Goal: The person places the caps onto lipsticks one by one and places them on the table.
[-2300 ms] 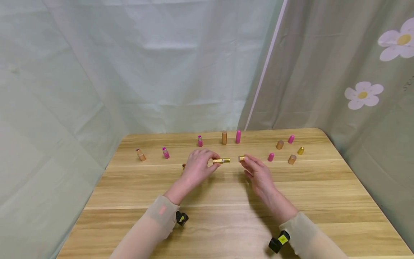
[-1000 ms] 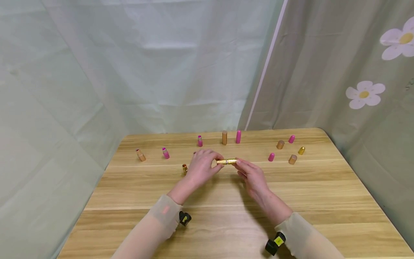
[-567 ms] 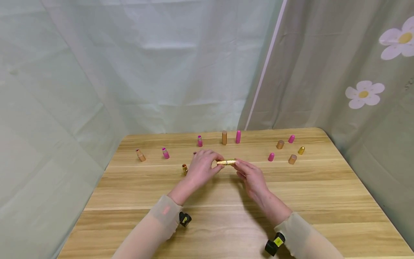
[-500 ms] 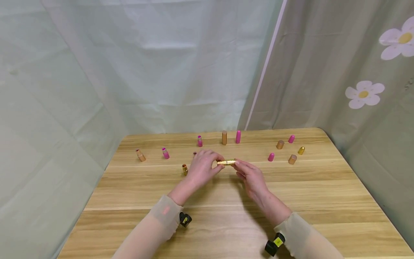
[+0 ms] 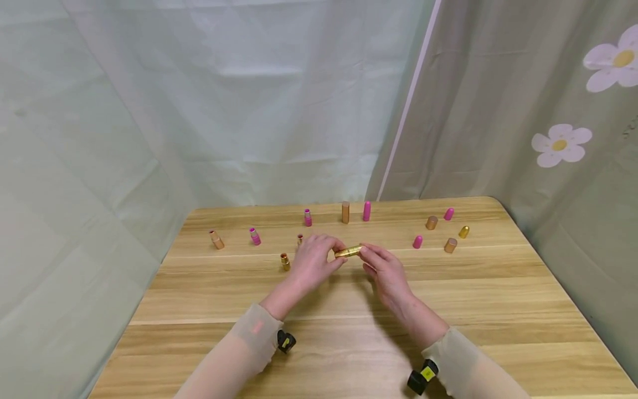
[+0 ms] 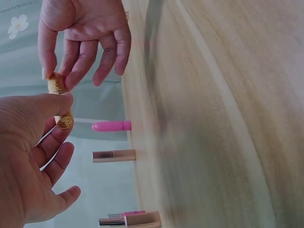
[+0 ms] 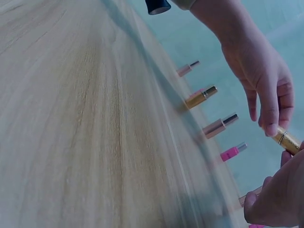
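A gold lipstick [image 5: 348,251] is held in the air above the middle of the table, its cap and base together as one tube. My left hand [image 5: 313,257] pinches its left end between thumb and fingers. At the other end, my right hand [image 5: 389,274] pinches the cap between thumb and fingertips. The tube tilts slightly, right end higher. In the left wrist view, the embossed end face of the lipstick [image 6: 65,122] shows beyond my left thumb. Near my left hand stand an uncapped gold lipstick base [image 5: 285,262] and a copper one [image 5: 300,239], partly hidden.
On the wooden table [image 5: 349,354], uncapped bases stand at left: copper [image 5: 216,240], pink [image 5: 255,236], pink [image 5: 308,218]. Capped copper [image 5: 345,213] and pink [image 5: 366,211] lipsticks stand at the back. Loose copper [image 5: 451,245], pink [image 5: 417,242] and gold [image 5: 464,232] caps stand right.
The gold cap in my right hand was apart from the base in my left; the two came together. Since then the lipstick has tilted a little, its right end rising.
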Available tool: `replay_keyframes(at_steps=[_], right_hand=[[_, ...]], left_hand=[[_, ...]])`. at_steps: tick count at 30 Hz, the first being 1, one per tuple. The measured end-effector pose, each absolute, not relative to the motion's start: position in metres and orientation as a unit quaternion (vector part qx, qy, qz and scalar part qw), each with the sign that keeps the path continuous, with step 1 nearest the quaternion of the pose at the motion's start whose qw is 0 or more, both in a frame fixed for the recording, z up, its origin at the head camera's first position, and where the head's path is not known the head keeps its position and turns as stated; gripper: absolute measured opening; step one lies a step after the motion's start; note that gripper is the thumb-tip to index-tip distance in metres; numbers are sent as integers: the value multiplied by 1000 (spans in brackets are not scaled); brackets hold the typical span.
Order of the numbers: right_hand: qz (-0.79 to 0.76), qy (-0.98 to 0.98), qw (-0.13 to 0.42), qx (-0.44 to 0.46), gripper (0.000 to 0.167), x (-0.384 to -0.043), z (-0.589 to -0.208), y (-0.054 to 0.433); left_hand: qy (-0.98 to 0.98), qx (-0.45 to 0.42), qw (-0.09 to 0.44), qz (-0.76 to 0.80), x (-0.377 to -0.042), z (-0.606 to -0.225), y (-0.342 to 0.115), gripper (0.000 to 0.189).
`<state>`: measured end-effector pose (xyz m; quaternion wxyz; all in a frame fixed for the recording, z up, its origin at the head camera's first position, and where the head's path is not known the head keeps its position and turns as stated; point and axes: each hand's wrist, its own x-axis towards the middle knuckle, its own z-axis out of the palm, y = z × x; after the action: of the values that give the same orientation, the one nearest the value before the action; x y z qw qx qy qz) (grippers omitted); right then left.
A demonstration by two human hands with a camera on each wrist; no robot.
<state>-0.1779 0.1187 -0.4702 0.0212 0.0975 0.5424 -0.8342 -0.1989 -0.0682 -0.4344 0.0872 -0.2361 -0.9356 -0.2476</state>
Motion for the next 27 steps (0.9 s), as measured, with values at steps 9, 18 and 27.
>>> replay_keyframes(at_steps=[9, 18, 27], right_hand=[[-797, 602, -5, 52, 40, -176, -467, 121], [-742, 670, -16, 4, 37, -176, -462, 124], [-702, 712, -11, -20, 26, -177, -468, 118]], left_hand=[[-929, -224, 61, -290, -195, -439, -66, 24], [-916, -206, 12, -345, -194, -442, -70, 20], [-890, -195, 0, -413, -195, -446, -70, 19]])
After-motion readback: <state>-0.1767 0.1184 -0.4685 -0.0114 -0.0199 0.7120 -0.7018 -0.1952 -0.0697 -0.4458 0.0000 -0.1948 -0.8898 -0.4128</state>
